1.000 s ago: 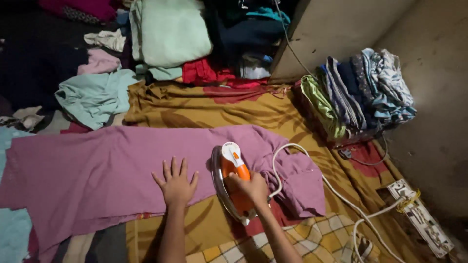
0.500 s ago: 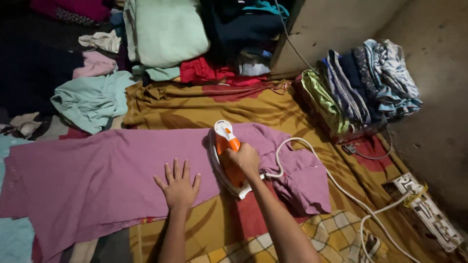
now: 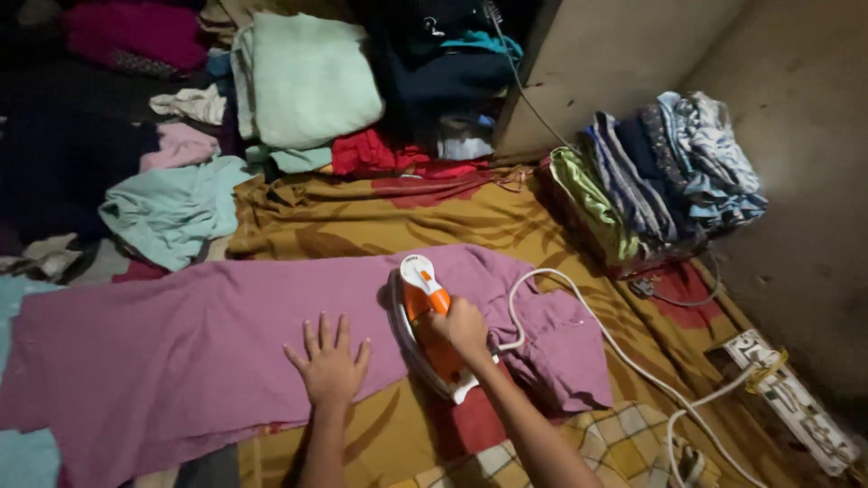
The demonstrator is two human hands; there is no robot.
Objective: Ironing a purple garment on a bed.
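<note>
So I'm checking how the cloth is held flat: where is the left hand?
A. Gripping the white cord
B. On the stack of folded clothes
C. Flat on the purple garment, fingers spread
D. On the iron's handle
C: the left hand lies palm-down with spread fingers on the purple garment, beside the orange iron, which the right hand grips.

Purple cloth (image 3: 181,361) — left end cropped

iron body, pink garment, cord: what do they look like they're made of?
Iron: glossy moulded plastic by its look, orange and white with a sheen.
Pink garment: thin matte woven cloth, lying flat with soft creases; fibre unclear.
Cord: white, smooth, flexible jacket, probably rubber or plastic.
</note>
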